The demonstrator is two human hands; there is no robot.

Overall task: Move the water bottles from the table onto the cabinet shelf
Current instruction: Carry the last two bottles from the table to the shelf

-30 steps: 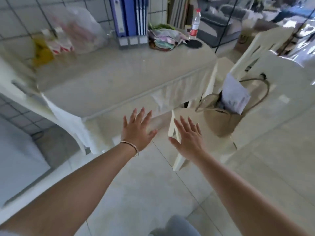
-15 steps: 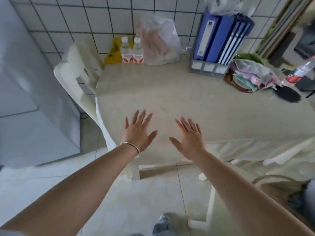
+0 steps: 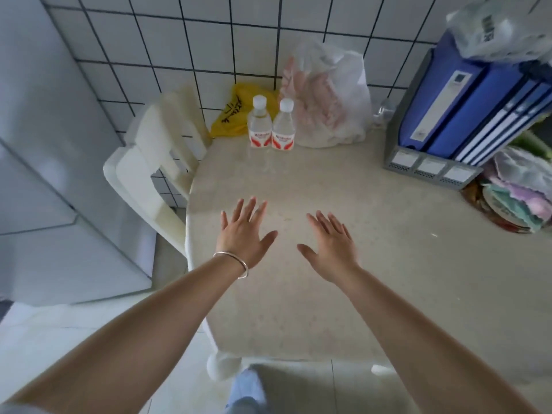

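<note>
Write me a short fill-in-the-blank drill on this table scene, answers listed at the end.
1. ____ water bottles stand upright against the tiled wall.
2. The bag behind the left bottle is ____ in colour.
3. The left hand and right hand both hold ____.
4. The bracelet sits on the ____ wrist.

Missing words: two; yellow; nothing; left

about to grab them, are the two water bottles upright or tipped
Upright: both water bottles stand on their bases on the table, white caps on top.
</note>
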